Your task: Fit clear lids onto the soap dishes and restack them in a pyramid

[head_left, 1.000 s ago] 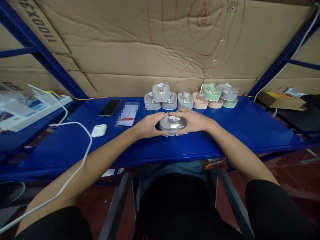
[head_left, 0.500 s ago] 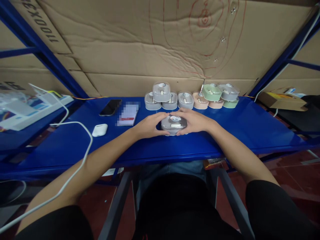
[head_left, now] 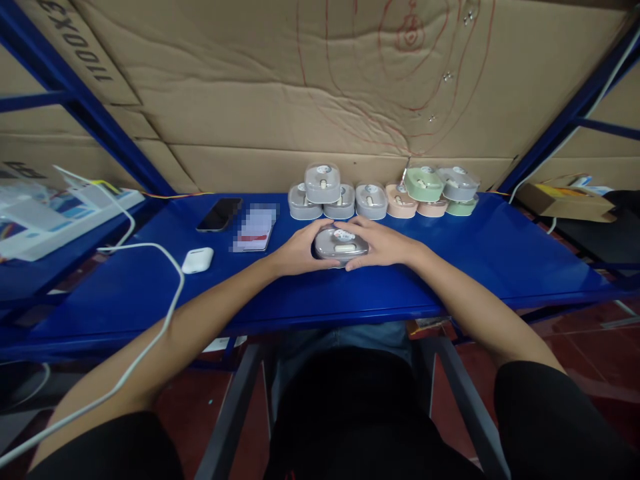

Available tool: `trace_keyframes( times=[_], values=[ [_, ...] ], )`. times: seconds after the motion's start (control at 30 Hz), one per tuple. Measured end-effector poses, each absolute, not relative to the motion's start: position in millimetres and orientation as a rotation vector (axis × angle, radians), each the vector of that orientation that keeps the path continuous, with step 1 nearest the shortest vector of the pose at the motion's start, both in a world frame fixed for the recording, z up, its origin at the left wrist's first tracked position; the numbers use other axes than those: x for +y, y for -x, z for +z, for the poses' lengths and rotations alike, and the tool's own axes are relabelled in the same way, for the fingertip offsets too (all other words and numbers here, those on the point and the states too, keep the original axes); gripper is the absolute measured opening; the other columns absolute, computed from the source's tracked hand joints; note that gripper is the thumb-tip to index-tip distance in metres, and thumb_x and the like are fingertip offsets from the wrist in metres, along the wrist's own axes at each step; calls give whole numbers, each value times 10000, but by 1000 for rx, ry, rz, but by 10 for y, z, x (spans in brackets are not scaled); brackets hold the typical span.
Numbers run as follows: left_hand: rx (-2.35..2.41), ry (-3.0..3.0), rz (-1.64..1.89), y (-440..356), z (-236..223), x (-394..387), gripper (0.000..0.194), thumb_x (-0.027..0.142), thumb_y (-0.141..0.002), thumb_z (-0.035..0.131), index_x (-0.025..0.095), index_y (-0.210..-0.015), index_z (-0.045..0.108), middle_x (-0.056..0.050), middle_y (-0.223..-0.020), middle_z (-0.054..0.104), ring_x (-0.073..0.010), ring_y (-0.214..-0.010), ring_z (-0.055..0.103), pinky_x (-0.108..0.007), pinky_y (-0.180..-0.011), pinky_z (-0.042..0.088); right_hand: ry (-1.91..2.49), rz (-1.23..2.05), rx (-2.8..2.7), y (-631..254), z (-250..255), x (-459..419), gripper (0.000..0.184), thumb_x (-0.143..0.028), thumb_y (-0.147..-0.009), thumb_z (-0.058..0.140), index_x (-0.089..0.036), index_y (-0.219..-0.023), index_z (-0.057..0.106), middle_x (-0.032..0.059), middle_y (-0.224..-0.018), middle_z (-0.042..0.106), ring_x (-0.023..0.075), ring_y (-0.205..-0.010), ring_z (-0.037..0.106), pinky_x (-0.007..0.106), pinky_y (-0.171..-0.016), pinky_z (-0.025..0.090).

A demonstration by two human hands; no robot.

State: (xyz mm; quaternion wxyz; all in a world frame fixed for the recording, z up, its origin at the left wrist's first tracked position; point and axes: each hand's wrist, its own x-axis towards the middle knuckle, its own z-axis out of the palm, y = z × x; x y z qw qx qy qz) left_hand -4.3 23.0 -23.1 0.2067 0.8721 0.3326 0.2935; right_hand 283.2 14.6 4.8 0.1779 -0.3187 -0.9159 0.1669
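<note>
My left hand (head_left: 301, 252) and my right hand (head_left: 383, 244) are closed around opposite ends of a grey plastic box with a clear lid (head_left: 325, 247). Its lid carries a round sticker and a pale oblong piece on top. The thumbs press along its near side, while the other fingers curve behind it. The box is low over the blue table (head_left: 300, 297); whether it rests on it I cannot tell. Behind my hands stand similar boxes, including a grey box (head_left: 370, 203), a peach box (head_left: 401, 205) and a green box (head_left: 424, 187) stacked on others.
A white earphone case (head_left: 197, 260), a dark phone (head_left: 220, 215) and a phone with a blurred screen (head_left: 255, 229) lie at left. A white cable (head_left: 175, 300) hangs across my left forearm. Cardboard (head_left: 240, 113) backs the table; an open carton (head_left: 565, 202) sits far right.
Both hands and the grey box they hold have shifted slightly to the left. The grip looks the same, and the stacked boxes have not moved.
</note>
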Motion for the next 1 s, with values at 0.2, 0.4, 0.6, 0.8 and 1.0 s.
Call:
trace_keyframes(
  times=[0.2,0.4,0.6,0.8,1.0],
  values=[
    [932,-2416,862,75,-260,276,1004,580,-737,956,243,-1582,533,-184,-1602,648,-440,-1465,643,-616,-1231,526,910,425,-2566,-2806,-12,147,1192,-797,-800,879,-342,-1769,355,165,-1602,555,455,-1443,605,656,-1171,566],
    [900,-2370,850,132,-230,315,1049,546,-720,967,256,-1610,492,-197,-1484,721,-447,-1374,707,-658,-1172,552,898,435,-2546,-2868,-28,235,1211,-782,-743,925,-282,-1738,448,169,-1456,657,441,-1327,673,667,-1138,577],
    [787,-2311,977,148,-156,304,1007,515,-739,966,230,-1585,499,-203,-1474,721,-427,-1393,704,-639,-1211,537,793,372,-2448,-2855,91,219,1066,-775,-764,918,-325,-1662,558,121,-1407,721,401,-1293,694,648,-1157,553],
    [736,-2232,1058,131,-100,256,951,482,-785,936,245,-1579,471,-199,-1529,677,-397,-1475,648,-604,-1261,519,787,311,-2361,-2871,253,143,940,-759,-804,889,-298,-1585,640,125,-1437,733,381,-1332,687,601,-1200,518],
    [876,-2178,1125,142,-106,284,813,411,-851,856,275,-1561,485,-181,-1432,701,-369,-1317,720,-598,-1140,604,902,224,-2264,-2968,310,173,891,-766,-804,870,-276,-1522,672,141,-1472,724,403,-1354,665,621,-1219,498]
  ],
)
